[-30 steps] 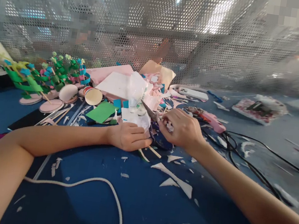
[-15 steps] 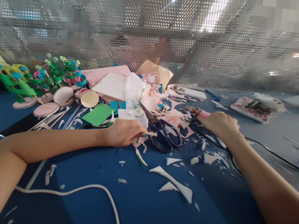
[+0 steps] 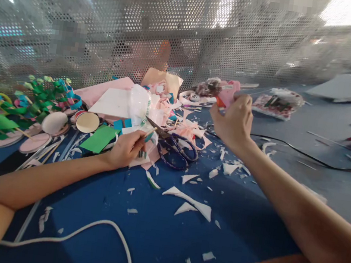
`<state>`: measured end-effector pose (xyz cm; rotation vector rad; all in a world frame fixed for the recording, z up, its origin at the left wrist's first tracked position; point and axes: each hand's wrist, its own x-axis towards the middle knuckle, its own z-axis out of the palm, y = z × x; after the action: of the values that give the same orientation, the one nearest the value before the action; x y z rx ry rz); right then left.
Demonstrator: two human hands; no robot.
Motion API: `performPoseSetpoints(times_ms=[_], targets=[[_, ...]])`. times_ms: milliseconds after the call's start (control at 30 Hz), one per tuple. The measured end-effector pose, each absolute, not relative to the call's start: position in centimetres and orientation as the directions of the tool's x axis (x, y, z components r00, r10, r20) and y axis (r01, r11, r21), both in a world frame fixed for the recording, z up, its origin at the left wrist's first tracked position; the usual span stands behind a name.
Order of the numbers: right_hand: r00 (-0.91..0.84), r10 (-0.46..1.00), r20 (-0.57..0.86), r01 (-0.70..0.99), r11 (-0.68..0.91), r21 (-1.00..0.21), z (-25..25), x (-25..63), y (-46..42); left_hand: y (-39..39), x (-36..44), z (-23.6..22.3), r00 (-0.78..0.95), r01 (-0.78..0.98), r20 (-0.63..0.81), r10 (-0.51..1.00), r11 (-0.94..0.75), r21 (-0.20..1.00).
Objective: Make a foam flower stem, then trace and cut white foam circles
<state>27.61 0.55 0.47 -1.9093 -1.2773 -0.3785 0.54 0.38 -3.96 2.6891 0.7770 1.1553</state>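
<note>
My right hand (image 3: 233,121) is raised above the blue table (image 3: 155,229), closed around a pink glue gun (image 3: 227,93) whose black cord (image 3: 306,154) trails off to the right. My left hand (image 3: 125,147) rests on the table and pinches a thin wooden stick (image 3: 148,133) with a small teal piece at its tip. Blue-handled scissors (image 3: 174,149) lie open on pink paper scraps between the two hands.
A heap of pink, white and green paper (image 3: 124,102) fills the middle. Green and teal paper crafts on sticks (image 3: 19,103) stand at left beside paper cups (image 3: 87,121). White scraps (image 3: 191,203) litter the mat. A white cable (image 3: 83,231) loops near the front edge. A perforated metal screen (image 3: 176,31) closes the back.
My right hand left the scissors on the table, reached right to the pink glue gun and lifted it. My left hand picked up the stick and tilted it upward.
</note>
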Motion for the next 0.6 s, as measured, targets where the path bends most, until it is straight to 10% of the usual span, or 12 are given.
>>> performPoseSetpoints(times_ms=[267,600], targets=[[0.323,0.712,0.624,0.837,0.092,-0.539,-0.9,23.9,-0.8,1.3,0.7,-4.3,0.423,0.292,0.455,0.784,-0.593,0.75],[0.186,0.729,0.659,0.889,0.161,-0.429,-2.1,22.6,-1.6,1.4,0.5,-4.1,0.443,0.339,0.432,0.786,-0.592,0.731]])
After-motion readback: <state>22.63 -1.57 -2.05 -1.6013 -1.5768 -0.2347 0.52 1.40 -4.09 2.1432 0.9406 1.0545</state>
